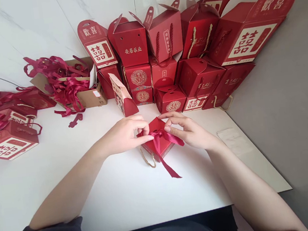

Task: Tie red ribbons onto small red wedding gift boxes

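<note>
Fingers (145, 126) on the left hand (128, 133) look pinched on the dark pink ribbon (157, 147), just left of the knot. Right hand (186, 128): thumb against the bow right of the knot, forefinger reaching to the back corner of the gift box (166, 149); can't tell if that one grips or only touches.

Gift box is red, flat on the white surface (119, 194), between both hands. Ribbon bow sits on its top, one loop out to the right, a long tail hanging over the front onto the surface. Gold cord (148, 163) loops out at the box's front left.

Around the gift box: stacked red boxes (169, 83) behind it and off to the right; slanted box with pale front (125, 100) behind-left; cardboard carton (93, 99) full of loose ribbons (68, 84) farther back-left; ribbon-topped boxes (12, 138) well apart, far left.
</note>
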`<state>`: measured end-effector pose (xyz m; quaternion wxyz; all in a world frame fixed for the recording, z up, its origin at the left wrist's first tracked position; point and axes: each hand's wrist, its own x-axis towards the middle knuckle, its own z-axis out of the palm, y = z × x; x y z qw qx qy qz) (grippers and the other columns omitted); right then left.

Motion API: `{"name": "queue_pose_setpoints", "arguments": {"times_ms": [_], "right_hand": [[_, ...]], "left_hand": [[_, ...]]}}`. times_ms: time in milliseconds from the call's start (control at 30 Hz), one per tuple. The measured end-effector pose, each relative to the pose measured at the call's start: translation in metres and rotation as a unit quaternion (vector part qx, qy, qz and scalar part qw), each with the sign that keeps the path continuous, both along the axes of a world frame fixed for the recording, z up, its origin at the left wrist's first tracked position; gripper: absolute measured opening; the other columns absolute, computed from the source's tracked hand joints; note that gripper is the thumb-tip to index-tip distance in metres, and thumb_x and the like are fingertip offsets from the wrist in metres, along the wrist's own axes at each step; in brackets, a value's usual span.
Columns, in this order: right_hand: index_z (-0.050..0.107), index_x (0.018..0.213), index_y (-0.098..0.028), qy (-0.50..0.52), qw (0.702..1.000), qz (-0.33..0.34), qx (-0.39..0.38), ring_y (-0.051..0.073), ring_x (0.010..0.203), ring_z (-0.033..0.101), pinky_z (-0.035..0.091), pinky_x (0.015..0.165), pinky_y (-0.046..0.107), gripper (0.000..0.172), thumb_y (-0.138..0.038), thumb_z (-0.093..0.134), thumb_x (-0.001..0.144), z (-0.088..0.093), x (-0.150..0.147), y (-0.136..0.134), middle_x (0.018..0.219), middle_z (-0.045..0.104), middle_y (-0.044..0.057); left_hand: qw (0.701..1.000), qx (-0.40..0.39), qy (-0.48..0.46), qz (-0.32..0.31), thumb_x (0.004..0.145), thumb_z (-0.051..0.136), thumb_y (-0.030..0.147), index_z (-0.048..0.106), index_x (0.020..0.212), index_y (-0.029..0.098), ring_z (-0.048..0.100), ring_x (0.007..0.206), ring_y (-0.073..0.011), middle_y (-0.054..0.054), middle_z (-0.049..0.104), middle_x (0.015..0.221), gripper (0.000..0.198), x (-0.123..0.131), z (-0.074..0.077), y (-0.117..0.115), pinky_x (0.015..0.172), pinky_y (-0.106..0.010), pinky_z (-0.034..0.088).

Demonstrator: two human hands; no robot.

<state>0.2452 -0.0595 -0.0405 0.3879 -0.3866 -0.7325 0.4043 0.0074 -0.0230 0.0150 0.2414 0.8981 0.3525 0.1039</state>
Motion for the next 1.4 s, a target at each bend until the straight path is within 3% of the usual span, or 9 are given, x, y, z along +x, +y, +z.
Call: {"name": "queue_pose_setpoints", "arguments": {"times_ms": [133,333,633,800,1000,1233,1300,1400], "right_hand": [[0.061,0.080,-0.021,0.024,0.999,0.010,-0.026,0.021,0.127,0.049,0.032,0.109,0.038,0.025,-0.034,0.052,0.100,0.0016,-0.0004,-0.0002,0.130,0.054,0.005],[0.062,0.078,-0.021,0.011,1.000,-0.003,-0.021,0.022,0.129,0.047,0.032,0.109,0.039,0.017,-0.031,0.066,0.092,0.0005,-0.0021,-0.0012,0.132,0.052,0.006],[0.067,0.079,-0.021,0.042,0.997,0.024,-0.066,0.024,0.132,0.044,0.034,0.107,0.041,0.027,-0.037,0.056,0.098,-0.0027,0.0009,0.0030,0.134,0.053,0.007],[0.061,0.074,-0.020,0.056,0.996,0.015,-0.062,0.023,0.129,0.047,0.033,0.108,0.040,0.029,-0.038,0.058,0.097,-0.0037,0.0000,0.0035,0.131,0.056,0.007],[0.064,0.076,-0.020,0.042,0.997,0.017,-0.059,0.024,0.128,0.048,0.035,0.105,0.039,0.024,-0.036,0.063,0.094,-0.0051,-0.0018,0.0033,0.128,0.059,0.007],[0.066,0.076,-0.019,0.064,0.993,0.046,-0.087,0.024,0.122,0.054,0.037,0.103,0.037,0.029,-0.038,0.057,0.097,-0.0024,-0.0004,0.0030,0.130,0.059,0.007],[0.065,0.077,-0.020,0.072,0.992,0.055,-0.087,0.024,0.122,0.054,0.037,0.103,0.037,0.030,-0.039,0.055,0.098,-0.0019,-0.0010,0.0020,0.129,0.059,0.007],[0.063,0.075,-0.020,0.062,0.994,0.046,-0.071,0.024,0.124,0.052,0.035,0.105,0.038,0.030,-0.038,0.056,0.097,-0.0020,-0.0026,0.0007,0.129,0.059,0.006]], "left_hand": [[0.999,-0.036,0.014,0.029,0.084,0.064,0.041,0.058,0.082,0.020,0.041,0.058,-0.0089,0.006,0.044,0.065,0.022,0.0011,0.0010,-0.0017,0.058,-0.022,0.033],[0.995,-0.076,0.026,0.060,0.078,0.069,0.047,0.055,0.093,0.022,0.034,0.053,-0.0088,0.009,0.034,0.058,0.032,0.0005,0.0012,-0.0006,0.055,-0.021,0.028],[0.986,-0.153,0.006,0.070,0.077,0.070,0.038,0.057,0.080,0.019,0.026,0.053,-0.0076,0.009,0.028,0.057,0.024,-0.0017,0.0017,-0.0008,0.053,-0.021,0.023],[0.976,-0.214,-0.009,0.043,0.077,0.070,0.039,0.061,0.079,0.017,0.024,0.052,-0.0067,0.008,0.027,0.058,0.024,-0.0025,0.0010,0.0004,0.052,-0.021,0.021],[0.959,-0.261,-0.110,-0.007,0.084,0.065,0.035,0.063,0.084,0.016,0.025,0.052,-0.0066,0.008,0.026,0.058,0.019,0.0024,-0.0036,-0.0037,0.052,-0.022,0.025],[0.937,-0.337,-0.075,-0.045,0.084,0.064,0.036,0.050,0.075,0.017,0.026,0.050,-0.0065,0.008,0.032,0.053,0.025,0.0003,0.0023,-0.0028,0.051,-0.023,0.022],[0.947,-0.318,-0.046,-0.025,0.084,0.063,0.042,0.042,0.068,0.018,0.026,0.051,-0.0070,0.007,0.032,0.055,0.035,0.0006,0.0023,-0.0040,0.051,-0.023,0.020],[0.978,-0.203,0.005,0.049,0.080,0.064,0.054,0.034,0.061,0.018,0.025,0.053,-0.0077,0.005,0.029,0.057,0.050,0.0036,-0.0010,-0.0087,0.050,-0.024,0.018]]}}
